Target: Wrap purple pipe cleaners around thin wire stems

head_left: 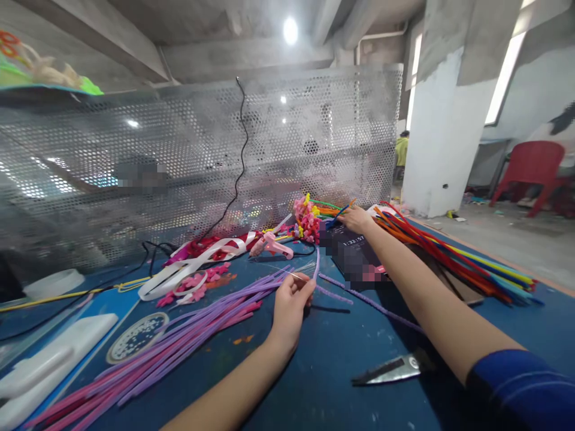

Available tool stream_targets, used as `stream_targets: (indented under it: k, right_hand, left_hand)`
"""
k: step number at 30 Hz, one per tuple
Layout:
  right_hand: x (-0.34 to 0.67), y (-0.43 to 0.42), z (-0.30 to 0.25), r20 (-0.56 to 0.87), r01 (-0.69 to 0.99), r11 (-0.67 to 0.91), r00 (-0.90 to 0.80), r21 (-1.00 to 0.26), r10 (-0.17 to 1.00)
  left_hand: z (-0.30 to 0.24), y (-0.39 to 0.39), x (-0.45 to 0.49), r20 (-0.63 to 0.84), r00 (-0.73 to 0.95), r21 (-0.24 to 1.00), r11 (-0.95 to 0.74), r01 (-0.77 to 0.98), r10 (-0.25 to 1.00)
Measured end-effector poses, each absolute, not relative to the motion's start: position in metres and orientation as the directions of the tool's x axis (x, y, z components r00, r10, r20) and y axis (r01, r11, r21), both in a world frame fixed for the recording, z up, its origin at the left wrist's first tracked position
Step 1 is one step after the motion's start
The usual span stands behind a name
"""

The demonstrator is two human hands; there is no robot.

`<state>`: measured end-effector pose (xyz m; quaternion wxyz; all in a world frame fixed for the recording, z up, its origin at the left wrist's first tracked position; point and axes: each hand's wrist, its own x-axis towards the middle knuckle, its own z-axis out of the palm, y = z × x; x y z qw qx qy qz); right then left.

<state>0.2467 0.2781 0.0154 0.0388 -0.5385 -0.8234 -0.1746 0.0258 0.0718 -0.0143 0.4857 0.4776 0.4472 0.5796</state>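
Left hand (293, 308) first: I had thumb and fingertips pressed together at mid-table, pinching a lilac pipe cleaner (318, 263). The stem rose out of the grip on the far side, its long axis running almost straight away from me toward the flower cluster (306, 218); whether it stood up or leaned, I couldn't tell. A loose lilac stem (372, 308) slanted off to the right, its upper end just beside that pinch.

And the right hand (357, 220)? Well out ahead, beyond the phone (354, 254), fingers bent over some blue and orange stems close to the flowers. Closed on one or merely resting there, I couldn't tell at that angle. So the left owned the lilac stem, the right was nearer the flowers, and the stem's top pointed into the space between.

Behind the left wrist, a lilac and pink bundle (193, 323) ran diagonally, upper end near those fingers. The pink glue gun (272, 246) sat just past it. Scissors (390, 370) lay below the right forearm, touched by neither hand.
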Motion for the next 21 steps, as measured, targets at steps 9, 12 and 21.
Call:
stream_targets:
  k: [9, 12, 21]
  right_hand:
    - [0.201, 0.180, 0.020, 0.372, 0.924, 0.378, -0.332, -0.057, 0.867]
    - [0.184, 0.129, 0.010, 0.418, 0.825, 0.537, -0.431, -0.177, 0.800]
    - [0.176, 0.090, 0.001, 0.459, 0.511, 0.747, -0.589, -0.425, 0.665]
  left_hand:
    - [-0.013, 0.068, 0.027, 0.108, -0.050, 0.984, -0.114, -0.137, 0.993]
    - [-0.013, 0.068, 0.028, 0.098, -0.056, 0.982, -0.106, -0.157, 0.994]
    - [-0.013, 0.067, 0.028, 0.100, -0.049, 0.974, -0.108, -0.200, 0.994]
